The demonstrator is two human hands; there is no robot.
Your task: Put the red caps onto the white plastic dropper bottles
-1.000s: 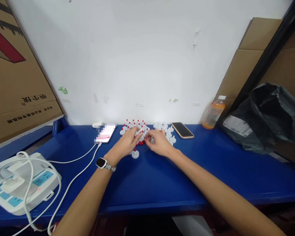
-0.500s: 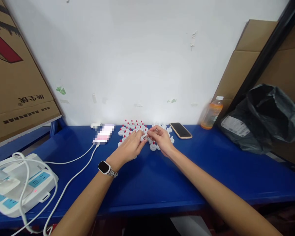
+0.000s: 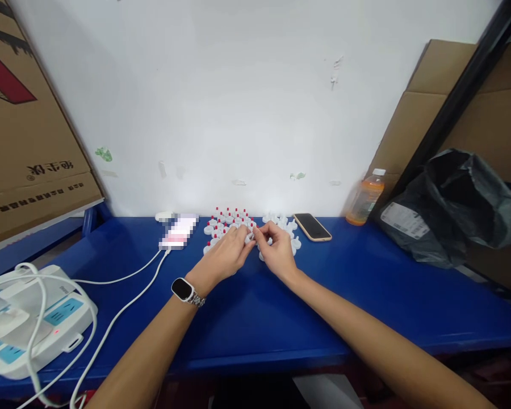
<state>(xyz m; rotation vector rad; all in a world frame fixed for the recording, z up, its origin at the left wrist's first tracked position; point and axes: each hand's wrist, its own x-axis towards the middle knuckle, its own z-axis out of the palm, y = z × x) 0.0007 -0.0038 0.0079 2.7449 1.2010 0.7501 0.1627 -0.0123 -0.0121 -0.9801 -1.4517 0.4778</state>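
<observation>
My left hand (image 3: 230,247), with a watch (image 3: 183,289) on its wrist, is closed around a white nozzle cap (image 3: 250,235), mostly hidden by the fingers. Thumb and forefinger of my right hand (image 3: 276,247) pinch together against the tip of that cap; a speck of red shows there, but what they grip is too small to make out. Behind and left of my left hand stand several white nozzle caps with red tips (image 3: 227,217). Around my right hand are several white nozzle caps without red tips (image 3: 290,225), partly covered by it.
A phone (image 3: 312,226) lies at the back right, near an orange drink bottle (image 3: 365,197) and a black plastic bag (image 3: 447,210). On the left are a phone with a lit screen (image 3: 179,230), white cables (image 3: 130,304) and a power strip (image 3: 46,324) on the blue table (image 3: 323,329).
My right hand has shifted slightly, its fingertips pressing closer to the cap in my left hand. A red-tipped cap in front of my right hand is now hidden from sight.
</observation>
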